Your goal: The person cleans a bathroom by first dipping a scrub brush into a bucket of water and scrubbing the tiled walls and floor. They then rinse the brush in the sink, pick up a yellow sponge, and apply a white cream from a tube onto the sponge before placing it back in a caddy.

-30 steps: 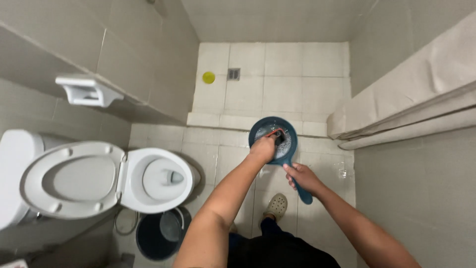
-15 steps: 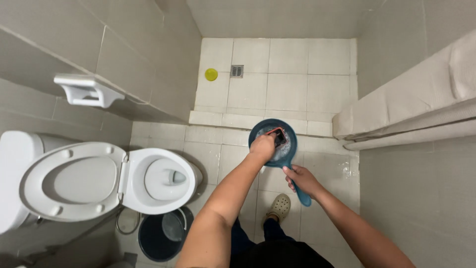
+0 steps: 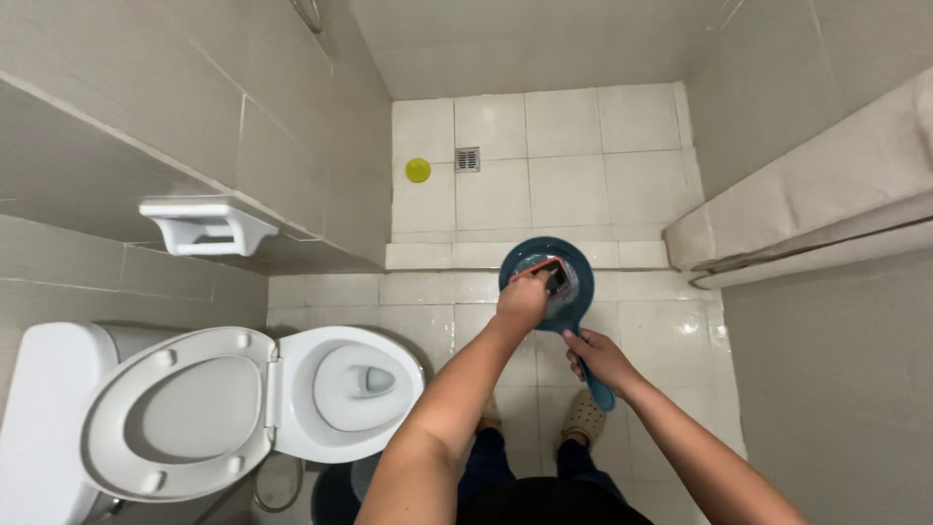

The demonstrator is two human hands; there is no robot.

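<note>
A round blue dipper (image 3: 573, 264) with a long handle is held out over the tiled floor, and it holds some water. My right hand (image 3: 600, 356) grips its handle from below. My left hand (image 3: 522, 299) reaches into the bowl and holds a small dark object with an orange edge (image 3: 554, 275) inside it. What that object is I cannot tell. My feet in light sandals (image 3: 583, 418) stand on the tiles under the dipper.
A white toilet (image 3: 340, 389) with its seat and lid raised stands at lower left, a dark bucket (image 3: 335, 496) beside it. A white wall holder (image 3: 206, 226) hangs at left. A floor drain (image 3: 467, 159) and a yellow disc (image 3: 418, 170) lie beyond a low step.
The view has shifted slightly. Both hands stay on the dipper, and my left hand keeps working the small object inside the bowl.
</note>
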